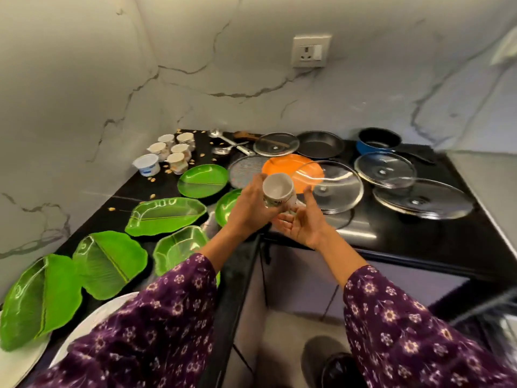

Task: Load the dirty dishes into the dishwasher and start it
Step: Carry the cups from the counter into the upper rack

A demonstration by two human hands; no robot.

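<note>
A small white cup (pixel 275 189) with a printed pattern is held above the black counter (pixel 436 233), its mouth tilted toward me. My left hand (pixel 253 204) grips its side. My right hand (pixel 303 219) is under and beside the cup, palm up with fingers spread, touching its base. Several more small cups (pixel 174 151) stand at the back left. Green leaf-shaped plates (pixel 165 215) and round green plates (pixel 204 180) lie along the left counter. An orange plate (pixel 285 166) sits behind the cup.
Glass lids (pixel 335 186) (pixel 384 169) (pixel 422 198) (pixel 275 144), a dark pan (pixel 320 144) and a blue saucepan (pixel 379 141) fill the right counter. Ladles (pixel 226 141) and a white tub (pixel 147 163) lie at the back. A wall socket (pixel 310 51) is above.
</note>
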